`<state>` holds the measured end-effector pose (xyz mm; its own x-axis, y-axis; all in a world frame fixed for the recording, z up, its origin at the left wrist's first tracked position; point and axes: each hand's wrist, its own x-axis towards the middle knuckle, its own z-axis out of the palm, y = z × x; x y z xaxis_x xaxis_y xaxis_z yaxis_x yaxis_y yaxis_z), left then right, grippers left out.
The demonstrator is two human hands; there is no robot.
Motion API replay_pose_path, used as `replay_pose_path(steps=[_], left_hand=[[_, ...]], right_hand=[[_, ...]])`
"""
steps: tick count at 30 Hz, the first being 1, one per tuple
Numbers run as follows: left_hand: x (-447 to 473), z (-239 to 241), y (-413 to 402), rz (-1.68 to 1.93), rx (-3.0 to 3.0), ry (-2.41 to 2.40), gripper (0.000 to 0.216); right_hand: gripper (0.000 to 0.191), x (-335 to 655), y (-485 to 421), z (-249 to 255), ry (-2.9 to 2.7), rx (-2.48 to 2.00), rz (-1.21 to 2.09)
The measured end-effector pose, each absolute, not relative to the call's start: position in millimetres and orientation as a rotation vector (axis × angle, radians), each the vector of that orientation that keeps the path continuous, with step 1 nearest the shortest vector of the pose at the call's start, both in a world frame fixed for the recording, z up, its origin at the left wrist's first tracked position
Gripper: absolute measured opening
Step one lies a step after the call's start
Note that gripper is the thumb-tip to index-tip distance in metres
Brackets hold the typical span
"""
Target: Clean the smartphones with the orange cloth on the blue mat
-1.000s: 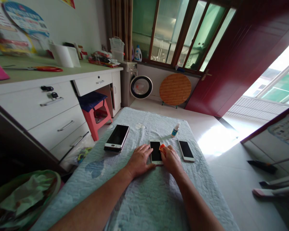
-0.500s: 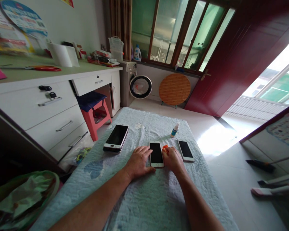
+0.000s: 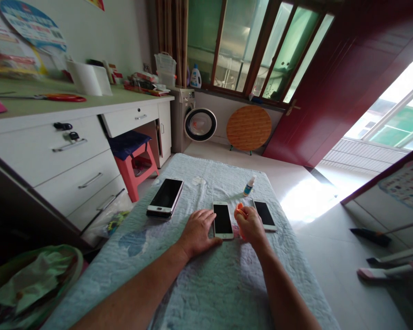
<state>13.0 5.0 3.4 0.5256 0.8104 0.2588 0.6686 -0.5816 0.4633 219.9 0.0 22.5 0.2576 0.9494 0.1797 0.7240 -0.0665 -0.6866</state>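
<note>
A white smartphone [image 3: 223, 221] with a dark screen lies face up in the middle of the cloth-covered table. My left hand [image 3: 198, 230] rests flat beside it, fingers spread; the fingertips touch the phone's left edge and the thumb reaches its bottom corner. Just right of this phone, my right hand [image 3: 250, 226] is closed on a crumpled orange cloth [image 3: 240, 208], slightly apart from the phone. A second white smartphone [image 3: 265, 214] lies beyond my right hand. Behind it stands a small spray bottle [image 3: 249, 185]. Stacked phones [image 3: 165, 197] lie at the left.
A pale blue quilted cover [image 3: 206, 293] drapes the table. Along the left runs a white desk [image 3: 72, 160] with drawers, and a red stool [image 3: 134, 169] under it. A waste bin [image 3: 77, 270] stands at lower left. The washing machine [image 3: 183, 114] has its door open.
My right hand has drawn slightly right, away from the middle phone's edge, and more of the orange cloth shows. My left hand has stayed on the phone.
</note>
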Motion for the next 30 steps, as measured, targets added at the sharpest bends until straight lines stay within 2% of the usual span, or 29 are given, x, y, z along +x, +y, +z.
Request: replay_pose_path(steps=[7,9,11,15,30], left_hand=[[12,4,5,0.660,2.452,1.229,0.079],[12,6,5,0.656,2.448,1.235,0.077],[12,7,5,0.653,2.446,1.240,0.075],[11,7,4,0.649,2.442,1.233,0.074],[12,9,3,0.647,2.444,1.233,0.073]], right_hand=[[0.020,219,-4,24,-1.213,-1.641,0.966],[0.028,217,-6,26,-1.136,-1.607,1.033],[0.036,216,-8,29,-1.117,-1.589,1.071],[0.017,218,-10,34,-1.243,-1.567,1.139],[0.016,213,-10,26,-1.170,-1.654,1.159]])
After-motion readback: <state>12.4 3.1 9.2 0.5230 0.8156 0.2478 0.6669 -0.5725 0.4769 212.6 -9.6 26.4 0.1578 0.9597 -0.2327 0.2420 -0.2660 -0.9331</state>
